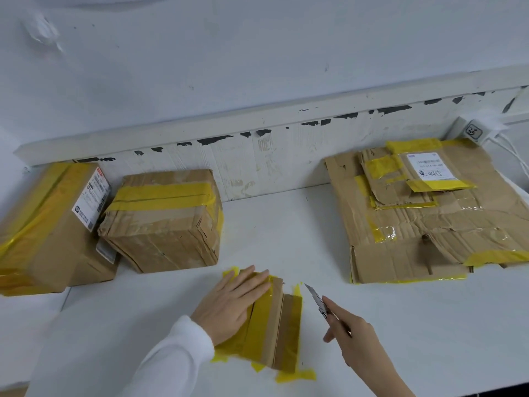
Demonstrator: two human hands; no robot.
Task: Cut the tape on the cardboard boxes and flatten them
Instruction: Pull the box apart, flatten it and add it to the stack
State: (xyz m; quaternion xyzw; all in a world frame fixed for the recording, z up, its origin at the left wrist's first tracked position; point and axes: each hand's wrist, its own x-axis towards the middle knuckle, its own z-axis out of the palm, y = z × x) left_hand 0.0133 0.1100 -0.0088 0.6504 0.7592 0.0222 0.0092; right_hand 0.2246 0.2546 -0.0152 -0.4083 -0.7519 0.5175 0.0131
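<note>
A small flat cardboard box (282,328) wrapped in yellow tape lies on the white table (400,325) near the front. My left hand (232,303) presses flat on its top with straight fingers. My right hand (353,339) grips a utility knife (316,300), its blade pointing up-left, just right of the box and apart from it. Two taped boxes stand at the left: a large one (43,230) with a shipping label and a middle one (166,222). A pile of flattened cardboard (429,216) lies at the right.
A scuffed white board (257,144) runs along the back of the table against the wall. A white power adapter (473,130) with cables sits at the far right behind the flattened pile. The table's front edge runs close below my arms.
</note>
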